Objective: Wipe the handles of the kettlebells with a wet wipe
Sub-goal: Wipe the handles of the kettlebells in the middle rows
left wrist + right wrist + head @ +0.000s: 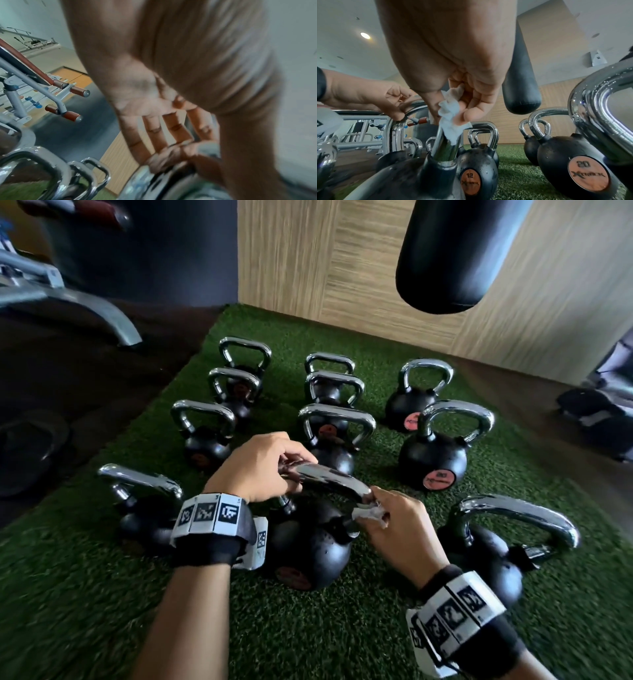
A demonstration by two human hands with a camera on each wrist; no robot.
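White and crumpled, the wipe (449,119) is pinched between the thumb and fingers of the right hand (399,529) and pressed on the chrome handle (329,477) of the nearest kettlebell (308,546), at the bend where the top bar turns down into the right leg. At the bar's far-left end, the left hand (260,463) curls its fingers and thumb over the chrome and holds it; that kettlebell leans toward the person, so this grip looks to be steadying it.

From the wipe, the unwiped reach runs two ways: the bar's long axis goes up and left toward the left hand, and the leg drops straight down to the black collar just below the fingers. The right hand alone has the wipe and sits on the bend, so either stroke is its to make; I judge the leg the shorter run.

Outward from the grip, another bell (486,546) stands just to the right, droplets on its handle. More stand beyond in rows on green turf (342,628). A black bag (455,254) hangs above and beyond them.
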